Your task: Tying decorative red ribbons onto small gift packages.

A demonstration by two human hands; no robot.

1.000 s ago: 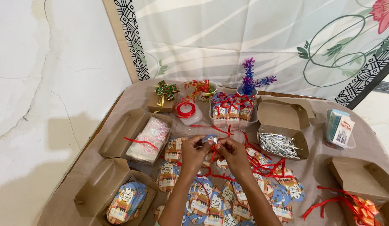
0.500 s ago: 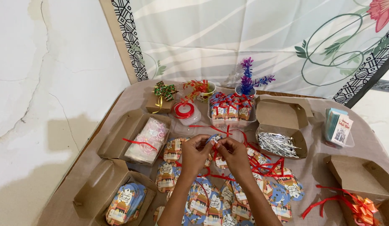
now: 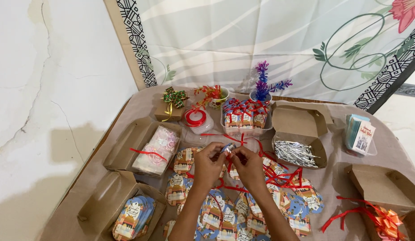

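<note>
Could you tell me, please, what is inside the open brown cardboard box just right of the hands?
The open brown cardboard box holds a loose heap of thin silver twist ties across its floor. Whatever lies beneath that heap is covered and cannot be seen.

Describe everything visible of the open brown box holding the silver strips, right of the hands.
The brown cardboard box sits on the cloth-covered table, right of both hands and apart from them. Its hinged lid stands open, tilted back toward the curtain, its inside bare. The shallow tray holds a loose heap of thin shiny silver strips. Red ribbon lies by its near left corner; contact is unclear.
</note>
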